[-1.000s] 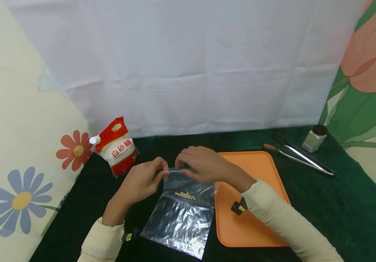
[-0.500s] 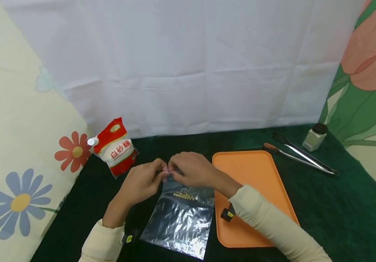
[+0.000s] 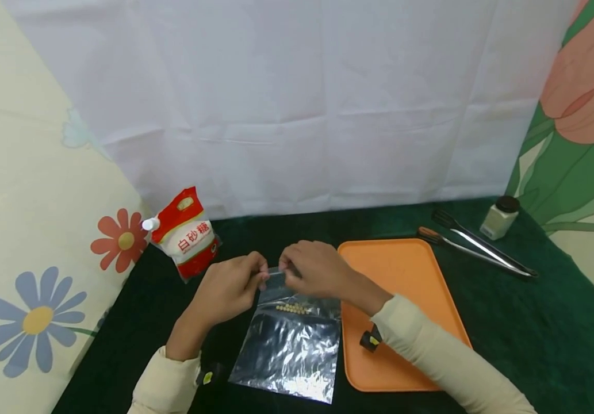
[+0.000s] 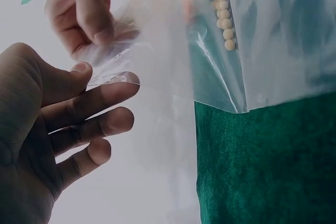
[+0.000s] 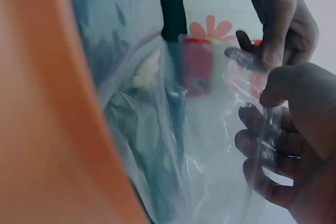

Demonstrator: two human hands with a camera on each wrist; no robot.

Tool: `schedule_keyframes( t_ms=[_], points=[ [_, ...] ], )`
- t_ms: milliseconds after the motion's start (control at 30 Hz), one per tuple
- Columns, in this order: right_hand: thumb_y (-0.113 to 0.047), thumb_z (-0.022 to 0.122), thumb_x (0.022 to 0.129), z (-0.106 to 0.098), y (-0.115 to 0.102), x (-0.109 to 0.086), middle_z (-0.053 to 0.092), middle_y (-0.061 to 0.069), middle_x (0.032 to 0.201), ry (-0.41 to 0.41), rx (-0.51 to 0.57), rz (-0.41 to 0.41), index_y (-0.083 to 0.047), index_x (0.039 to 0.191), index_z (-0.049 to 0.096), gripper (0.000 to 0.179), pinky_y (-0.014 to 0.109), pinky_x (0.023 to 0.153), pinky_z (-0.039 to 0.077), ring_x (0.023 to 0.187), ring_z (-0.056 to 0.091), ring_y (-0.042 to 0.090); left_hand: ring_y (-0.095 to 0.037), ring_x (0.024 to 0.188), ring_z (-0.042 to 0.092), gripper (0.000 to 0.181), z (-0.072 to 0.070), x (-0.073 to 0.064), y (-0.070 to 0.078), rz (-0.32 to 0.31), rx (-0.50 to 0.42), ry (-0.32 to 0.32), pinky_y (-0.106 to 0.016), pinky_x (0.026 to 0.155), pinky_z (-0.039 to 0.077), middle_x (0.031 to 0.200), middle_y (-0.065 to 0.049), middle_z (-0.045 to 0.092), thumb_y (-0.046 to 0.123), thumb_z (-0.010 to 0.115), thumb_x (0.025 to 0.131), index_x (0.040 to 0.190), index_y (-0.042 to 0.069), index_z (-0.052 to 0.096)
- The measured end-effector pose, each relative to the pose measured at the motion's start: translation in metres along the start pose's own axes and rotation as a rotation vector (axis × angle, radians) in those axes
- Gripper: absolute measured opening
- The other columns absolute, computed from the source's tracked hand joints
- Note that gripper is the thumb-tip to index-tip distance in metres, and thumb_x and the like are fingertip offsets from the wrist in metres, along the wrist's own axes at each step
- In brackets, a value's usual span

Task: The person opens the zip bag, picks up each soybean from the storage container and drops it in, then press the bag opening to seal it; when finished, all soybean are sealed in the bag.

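Note:
A clear plastic zip bag (image 3: 286, 351) hangs from both hands, its lower part spread toward the front of the table. A row of small, round, pale yellow balls (image 3: 291, 309) shows in its upper part, also seen through the film in the left wrist view. My left hand (image 3: 230, 287) pinches the bag's top left corner between thumb and index finger, the other fingers loose in the left wrist view. Slightly to the right, my right hand (image 3: 317, 269) pinches the same top edge, with its thumb (image 5: 278, 85) on the near side and its fingers behind the film.
An orange tray (image 3: 379, 368) lies right of the bag, under the right forearm. At the back left stands a red and white sugar bag (image 3: 190, 236) with a white cap. Metal tongs (image 3: 483, 253) and a dark-lidded jar (image 3: 498, 218) are at the back right.
My right hand slid left along the bag's top edge until it met the left hand, then moved back a little to the right. The left hand kept its pinch on the corner.

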State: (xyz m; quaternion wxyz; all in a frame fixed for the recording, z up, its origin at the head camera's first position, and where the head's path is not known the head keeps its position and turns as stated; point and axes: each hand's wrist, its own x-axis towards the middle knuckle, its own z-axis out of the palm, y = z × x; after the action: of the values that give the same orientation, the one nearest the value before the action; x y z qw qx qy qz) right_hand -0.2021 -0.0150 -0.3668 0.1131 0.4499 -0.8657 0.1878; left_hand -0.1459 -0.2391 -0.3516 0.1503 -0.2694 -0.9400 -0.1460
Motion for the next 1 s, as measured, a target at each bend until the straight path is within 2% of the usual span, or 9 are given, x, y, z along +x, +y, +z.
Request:
schedule_keyframes(
  t_ms=[167,400,667,833,1000],
  points=[
    [-0.027,0.058,0.094,-0.006,0.01,-0.012,0.059,-0.013,0.092,-0.024,0.015,0.072,-0.023,0.101,0.066,0.011,0.024,0.067,0.044,0.076,0.049,0.005,-0.002,0.054,0.043,0.013,-0.001,0.001,0.001,-0.012,0.002,-0.005,-0.023,0.048,0.041,0.07,0.015,0.051,0.025,0.071,0.095,0.094,0.02,0.059],
    [-0.029,0.062,0.094,-0.012,0.025,-0.028,0.061,-0.014,0.094,-0.03,0.09,0.169,-0.024,0.1,0.068,0.01,0.022,0.067,0.047,0.08,0.052,0.002,-0.004,0.054,0.044,0.014,-0.004,0.002,0.001,-0.05,0.018,-0.028,-0.024,0.049,0.042,0.07,0.015,0.052,0.026,0.072,0.094,0.093,0.021,0.059],
    [-0.027,0.063,0.094,-0.017,0.046,-0.046,0.063,-0.015,0.096,-0.05,0.175,0.277,-0.024,0.1,0.069,0.009,0.026,0.072,0.051,0.082,0.056,0.002,-0.003,0.056,0.045,0.014,-0.008,0.001,0.0,-0.049,0.028,-0.025,-0.024,0.052,0.044,0.071,0.015,0.054,0.026,0.071,0.094,0.093,0.02,0.059],
    [-0.026,0.063,0.095,-0.017,0.058,-0.056,0.063,-0.014,0.095,-0.056,0.209,0.307,-0.022,0.101,0.069,0.01,0.029,0.07,0.05,0.078,0.056,0.005,-0.004,0.056,0.045,0.014,-0.009,-0.001,-0.001,-0.055,0.03,-0.024,-0.024,0.052,0.044,0.071,0.015,0.054,0.026,0.072,0.094,0.094,0.02,0.059],
    [-0.025,0.062,0.096,-0.017,0.066,-0.061,0.064,-0.014,0.094,-0.06,0.232,0.302,-0.022,0.101,0.069,0.01,0.029,0.068,0.05,0.074,0.055,0.007,-0.003,0.056,0.046,0.015,-0.01,-0.001,-0.002,-0.063,0.025,-0.028,-0.024,0.052,0.044,0.071,0.015,0.054,0.025,0.072,0.094,0.094,0.02,0.059]
  ],
)
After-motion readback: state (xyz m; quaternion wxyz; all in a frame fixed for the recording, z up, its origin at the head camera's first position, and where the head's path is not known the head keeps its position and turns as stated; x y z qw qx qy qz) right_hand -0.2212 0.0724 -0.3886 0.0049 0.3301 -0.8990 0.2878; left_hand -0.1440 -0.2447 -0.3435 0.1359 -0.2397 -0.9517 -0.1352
